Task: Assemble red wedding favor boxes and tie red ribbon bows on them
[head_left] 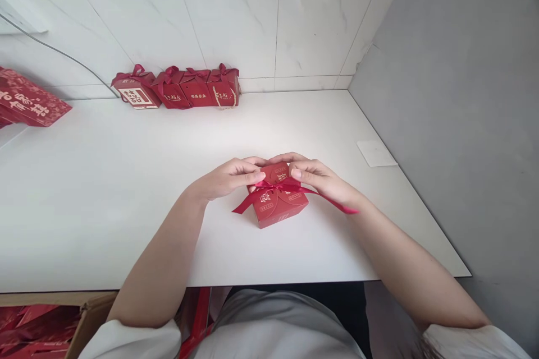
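Grey cloth over my lap (278, 320) fills the bottom edge, both bare forearms reaching across the near rim of the white table (126, 190). Fingertips of my left hand (227, 178) and right hand (324, 179) are pinched narrow on the ribbon (247, 203), meeting at its knot on top of the small red gift box (281, 210). The box sits flat at mid-table, its far top edge covered by my fingers. One ribbon tail trails left onto the table and the other runs off under my right wrist. A white paper square (376, 153) lies well apart to the right, near the grey wall (463, 95). Four ribboned red boxes (177, 90) stand touching in a row against the marble tiles at the back. A large printed red pack (29, 104) lies at far left. Below the table's edge, an open cardboard carton (90, 314) holds flat red pieces (25, 325), too cropped to identify.
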Demonstrator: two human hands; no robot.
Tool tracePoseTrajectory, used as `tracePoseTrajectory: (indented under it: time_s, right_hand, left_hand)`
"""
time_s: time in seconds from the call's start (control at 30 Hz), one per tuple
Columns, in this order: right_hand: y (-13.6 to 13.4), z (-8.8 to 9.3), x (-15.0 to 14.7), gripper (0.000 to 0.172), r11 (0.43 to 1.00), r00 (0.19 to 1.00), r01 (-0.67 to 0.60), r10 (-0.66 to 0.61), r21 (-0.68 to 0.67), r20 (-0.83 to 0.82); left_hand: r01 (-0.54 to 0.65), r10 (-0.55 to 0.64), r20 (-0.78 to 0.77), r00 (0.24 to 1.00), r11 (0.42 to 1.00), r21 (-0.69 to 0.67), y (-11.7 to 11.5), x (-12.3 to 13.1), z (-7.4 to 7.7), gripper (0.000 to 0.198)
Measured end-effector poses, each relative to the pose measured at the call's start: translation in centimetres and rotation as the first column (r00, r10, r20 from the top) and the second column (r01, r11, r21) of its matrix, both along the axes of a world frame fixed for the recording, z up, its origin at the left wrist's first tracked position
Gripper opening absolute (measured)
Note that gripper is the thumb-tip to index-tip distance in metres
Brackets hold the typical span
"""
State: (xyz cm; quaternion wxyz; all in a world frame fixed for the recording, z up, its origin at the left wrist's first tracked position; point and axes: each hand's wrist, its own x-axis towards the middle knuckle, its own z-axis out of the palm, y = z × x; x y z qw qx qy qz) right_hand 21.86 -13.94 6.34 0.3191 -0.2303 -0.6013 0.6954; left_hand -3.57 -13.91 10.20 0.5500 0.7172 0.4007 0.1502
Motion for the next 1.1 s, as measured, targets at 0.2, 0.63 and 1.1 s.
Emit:
tracePoseTrajectory:
  time_s: [0.2, 0.63, 1.1]
  right_hand:
    - [0.2, -0.7, 0.3, 0.027, 0.998, 0.996, -0.043, 0.039, -0.044, -0.083]
    - [0.8, -1.9, -0.1, 0.033, 0.985, 0.976, -0.151, 0.135, -0.083, -0.17]
    - [1.0, -1.5, -0.1, 0.032, 0.984, 0.981, -0.175, 0.173, -0.015, -0.085]
  left_hand:
    - [0.018, -0.018, 0.045, 0.999, 1.0, -0.008, 0.5, -0.6, -0.7, 0.041]
    - [0.051, -0.052, 0.054, 0.997, 0.999, 0.007, 0.4, -0.3, -0.6, 0.039]
    - [-0.034, 0.078, -0.096, 0.992, 0.917, 0.398, -0.4, 1.3, -0.7, 0.045]
